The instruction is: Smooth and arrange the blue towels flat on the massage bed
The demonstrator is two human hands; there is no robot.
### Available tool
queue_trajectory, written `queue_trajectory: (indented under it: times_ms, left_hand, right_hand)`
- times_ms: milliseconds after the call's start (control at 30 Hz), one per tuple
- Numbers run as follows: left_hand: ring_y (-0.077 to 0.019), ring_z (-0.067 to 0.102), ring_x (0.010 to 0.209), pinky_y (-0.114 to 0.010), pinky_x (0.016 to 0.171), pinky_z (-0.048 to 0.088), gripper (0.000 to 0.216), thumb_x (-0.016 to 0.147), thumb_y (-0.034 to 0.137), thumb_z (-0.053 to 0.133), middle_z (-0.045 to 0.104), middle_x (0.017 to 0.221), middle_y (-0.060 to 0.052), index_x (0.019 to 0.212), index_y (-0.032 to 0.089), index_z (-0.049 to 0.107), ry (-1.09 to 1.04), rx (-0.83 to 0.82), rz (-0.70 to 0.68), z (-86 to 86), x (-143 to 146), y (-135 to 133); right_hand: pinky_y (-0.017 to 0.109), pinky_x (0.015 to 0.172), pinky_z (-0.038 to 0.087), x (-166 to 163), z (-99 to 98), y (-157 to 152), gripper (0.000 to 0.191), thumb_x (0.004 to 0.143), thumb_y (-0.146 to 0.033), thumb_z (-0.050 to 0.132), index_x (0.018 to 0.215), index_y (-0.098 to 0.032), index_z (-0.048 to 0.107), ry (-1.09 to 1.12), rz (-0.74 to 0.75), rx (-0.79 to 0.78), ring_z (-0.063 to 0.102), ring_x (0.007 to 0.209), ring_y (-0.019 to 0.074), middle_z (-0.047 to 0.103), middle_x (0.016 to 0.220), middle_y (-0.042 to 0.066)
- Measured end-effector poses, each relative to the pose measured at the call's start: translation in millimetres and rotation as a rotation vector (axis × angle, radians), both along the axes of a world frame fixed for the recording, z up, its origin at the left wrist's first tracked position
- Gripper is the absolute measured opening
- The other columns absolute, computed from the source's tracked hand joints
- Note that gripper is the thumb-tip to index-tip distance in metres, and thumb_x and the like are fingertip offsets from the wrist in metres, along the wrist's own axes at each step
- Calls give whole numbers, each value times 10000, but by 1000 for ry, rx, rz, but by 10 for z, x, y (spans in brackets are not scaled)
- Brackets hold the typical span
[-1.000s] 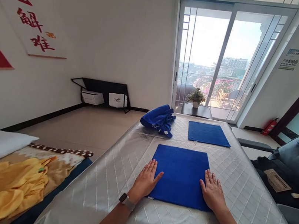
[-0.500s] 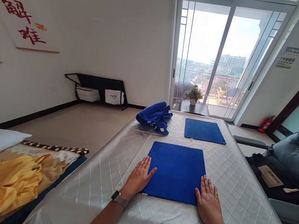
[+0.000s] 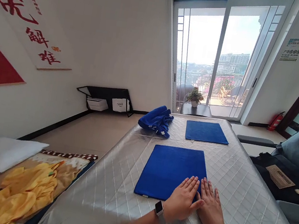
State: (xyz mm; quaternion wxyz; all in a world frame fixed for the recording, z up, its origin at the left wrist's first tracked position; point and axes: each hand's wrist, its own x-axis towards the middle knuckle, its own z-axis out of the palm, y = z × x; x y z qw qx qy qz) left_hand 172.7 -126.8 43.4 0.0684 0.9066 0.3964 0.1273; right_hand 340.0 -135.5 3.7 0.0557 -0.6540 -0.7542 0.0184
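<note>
The quilted silver cover (image 3: 116, 182) is spread broadly flat, with a blue cloth (image 3: 168, 173) lying squarely before me. Beyond it lie a second blue cloth (image 3: 207, 132) and a crumpled blue bundle (image 3: 155, 120). My left hand (image 3: 183, 199) rests extended on the near cloth's right part; my right hand (image 3: 211, 205) lies beside it, at the right edge. Both are palm down, gripping nothing, thumbs meeting. In my judgement, sound smoothing needs light, even pressure, the right hand anchoring the edge so the cloth does not skid. Compared with half a second ago, my left hand has crossed from the left edge, leaving that side uncovered.
</note>
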Motion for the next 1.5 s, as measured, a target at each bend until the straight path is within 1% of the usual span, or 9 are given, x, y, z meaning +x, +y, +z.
queue_trajectory:
  times_ms: [100,200,400,567,800,1100,1333,1433,1500]
  left_hand:
    - [-226,123,1530,-418,1250,178,726,1031,581,159,197,1647,-99,1600,131,137,11,-41,58,-89,180,109]
    - [-236,116,1532,-432,1249,181,741,1025,594,170,162,1653,-98,1602,131,121,30,-42,112,-172,46,161]
    - [-254,178,1522,-469,1226,252,749,1019,616,203,209,1645,-116,1600,147,141,67,1,269,-246,-707,111]
    - [-252,186,1519,-473,1226,253,719,1032,589,183,207,1647,-114,1602,157,122,96,-1,405,-280,-1318,42]
    - [-258,180,1518,-488,1233,225,739,1024,613,181,152,1654,-110,1602,164,79,90,-49,563,-339,-1847,-87]
    - [-253,187,1516,-462,1235,229,758,1015,624,242,160,1652,-101,1601,164,98,51,-21,581,-393,-1869,-118]
    - [-265,231,1505,-485,1220,264,766,1015,622,247,216,1636,-135,1592,129,143,73,-19,567,-333,-1929,-103]
    - [-280,259,1496,-503,1196,308,753,1024,598,254,251,1624,-154,1596,128,110,62,40,559,-232,-1706,-102]
    - [-269,257,1497,-476,1194,322,727,1034,570,258,261,1625,-140,1599,139,102,42,68,464,-147,-1366,-132]
  right_hand:
    - [503,1233,79,14,-6,-4,584,988,-371,270,1543,-217,369,-10,4,-8,112,1528,240,191,1644,25]
    - [489,1235,96,11,1,1,630,998,-409,227,1563,-140,301,-2,-24,-2,129,1526,239,188,1643,54]
    - [497,1234,97,0,-16,15,658,992,-429,210,1568,-119,280,19,-39,9,123,1527,240,208,1639,63]
    - [512,1234,78,34,-160,44,670,975,-416,204,1562,-112,304,13,-11,59,105,1530,247,216,1640,64]
    - [526,1229,123,71,-297,75,659,977,-430,195,1530,-129,390,32,20,162,148,1523,257,284,1624,78]
    - [521,1216,198,60,-119,-39,650,994,-453,200,1520,-133,405,-34,21,128,205,1509,270,309,1612,84]
    - [498,1217,214,6,-154,-190,653,995,-453,198,1533,-128,375,-33,-27,93,218,1506,246,281,1618,69]
    - [489,1220,209,-8,-145,-203,635,999,-416,192,1537,-126,363,-11,-13,97,211,1508,235,275,1620,63]
    - [498,1218,211,-10,-135,-202,626,999,-403,202,1538,-126,360,3,-16,102,204,1510,239,274,1620,68]
